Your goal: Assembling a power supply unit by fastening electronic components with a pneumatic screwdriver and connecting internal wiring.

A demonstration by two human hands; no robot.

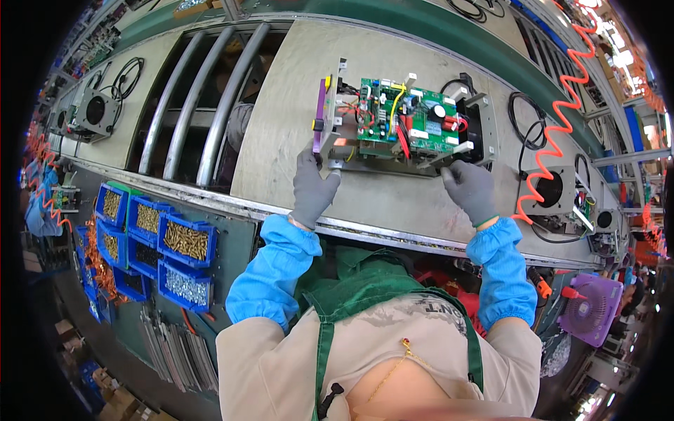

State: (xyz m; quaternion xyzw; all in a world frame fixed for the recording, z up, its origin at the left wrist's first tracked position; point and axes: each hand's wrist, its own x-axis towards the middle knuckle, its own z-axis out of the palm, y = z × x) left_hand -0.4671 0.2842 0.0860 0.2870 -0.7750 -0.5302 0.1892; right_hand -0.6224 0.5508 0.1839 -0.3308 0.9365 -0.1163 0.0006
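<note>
On the worktop in front of me lies an open electronic chassis with a green circuit board (414,116), red and yellow wires and white standoffs. A purple panel (321,116) stands upright at its left end; a black fan (484,130) sits at its right end. My left hand (314,188), in a grey glove, closes round the chassis's near left corner, at the foot of the purple panel. My right hand (469,188), gloved too, has its fingers curled at the near right edge of the chassis. The fingertips are partly hidden.
Metal rollers (217,105) bridge a gap in the bench on the left. Blue bins (186,240) of screws stand at lower left beside metal strips (179,347). An orange coiled hose (554,151) hangs at right, near another fan unit (551,189) and black cable (526,119).
</note>
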